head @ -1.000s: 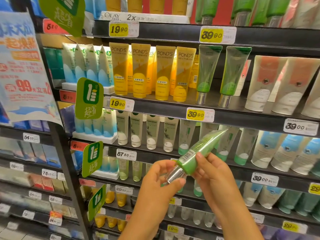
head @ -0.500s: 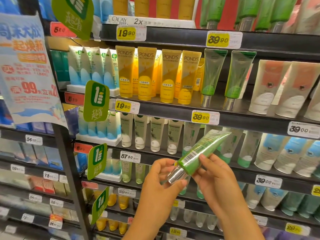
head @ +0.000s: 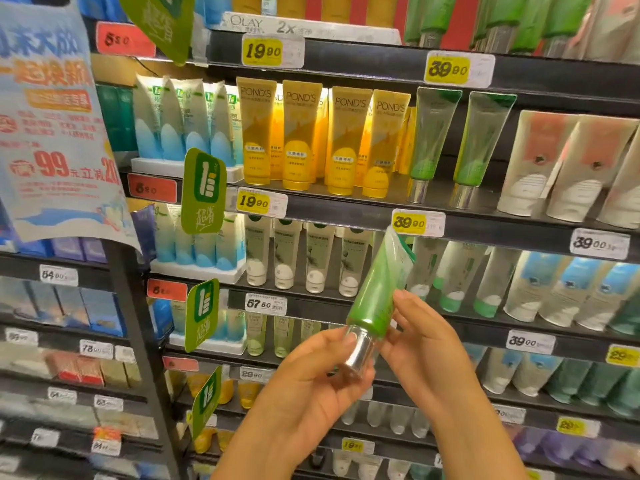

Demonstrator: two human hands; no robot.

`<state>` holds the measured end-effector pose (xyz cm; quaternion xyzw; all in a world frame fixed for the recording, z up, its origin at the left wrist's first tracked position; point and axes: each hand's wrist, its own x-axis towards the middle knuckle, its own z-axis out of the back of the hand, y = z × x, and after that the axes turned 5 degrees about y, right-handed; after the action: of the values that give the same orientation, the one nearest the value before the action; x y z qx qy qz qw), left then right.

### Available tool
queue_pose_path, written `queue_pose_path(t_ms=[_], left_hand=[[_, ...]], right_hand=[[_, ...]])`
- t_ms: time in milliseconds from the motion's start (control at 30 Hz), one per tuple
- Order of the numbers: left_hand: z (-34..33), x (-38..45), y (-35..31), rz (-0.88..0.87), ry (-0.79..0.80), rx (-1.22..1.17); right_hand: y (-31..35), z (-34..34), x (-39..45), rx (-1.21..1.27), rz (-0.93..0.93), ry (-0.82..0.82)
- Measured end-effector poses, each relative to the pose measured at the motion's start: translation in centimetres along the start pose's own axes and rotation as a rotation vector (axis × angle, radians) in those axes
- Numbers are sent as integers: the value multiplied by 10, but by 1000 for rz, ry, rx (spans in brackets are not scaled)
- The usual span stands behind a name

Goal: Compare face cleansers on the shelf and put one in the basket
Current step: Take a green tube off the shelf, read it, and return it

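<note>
Lower-left price tags (head: 62,396) blurred, unreadable

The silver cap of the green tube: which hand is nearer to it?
Left. The left hand grips the silver cap itself; the right hand touches the green tube just above it.
</note>
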<state>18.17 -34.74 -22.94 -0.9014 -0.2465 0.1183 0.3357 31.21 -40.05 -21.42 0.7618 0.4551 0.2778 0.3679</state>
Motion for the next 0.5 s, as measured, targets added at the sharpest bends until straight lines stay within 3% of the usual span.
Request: queue_pose_path(t_ms=[500], left_hand=[[12,-8,10,264,123,-110]], right_hand=[[-20,5,-25,38,-19,-221]])
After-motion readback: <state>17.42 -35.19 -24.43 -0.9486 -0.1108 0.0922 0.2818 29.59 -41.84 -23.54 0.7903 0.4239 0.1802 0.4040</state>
